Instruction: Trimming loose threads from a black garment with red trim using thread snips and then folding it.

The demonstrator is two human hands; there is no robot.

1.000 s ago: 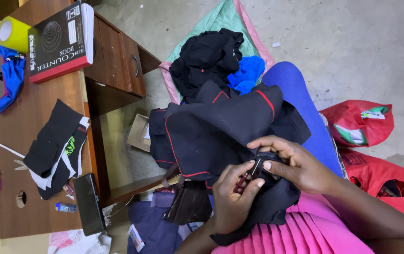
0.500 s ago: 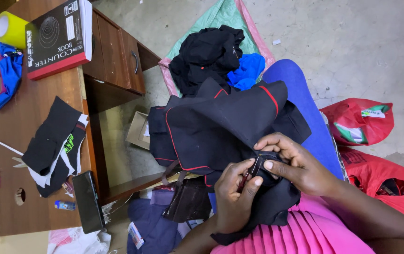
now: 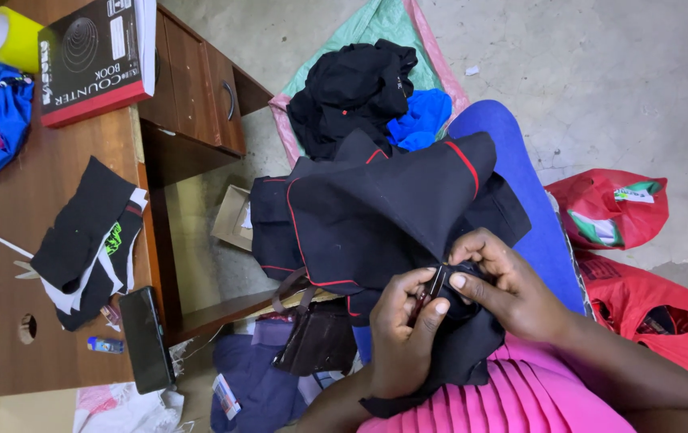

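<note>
A dark navy garment with red piping lies spread over my lap, above a pink pleated skirt. My left hand and my right hand meet at its lower edge. Both pinch a fold of the fabric around a small dark narrow piece, which my fingers mostly hide. My right thumb presses on that spot, and the left fingers hold the cloth from below.
A wooden desk at left carries a black and red book, a yellow tape roll, blue cloth, black fabric pieces, scissors and a phone. On the floor lie a clothes pile, red bags and a brown bag.
My hands stay at the same spot on the garment, the fingers shifting slightly. The view has drifted a little.
</note>
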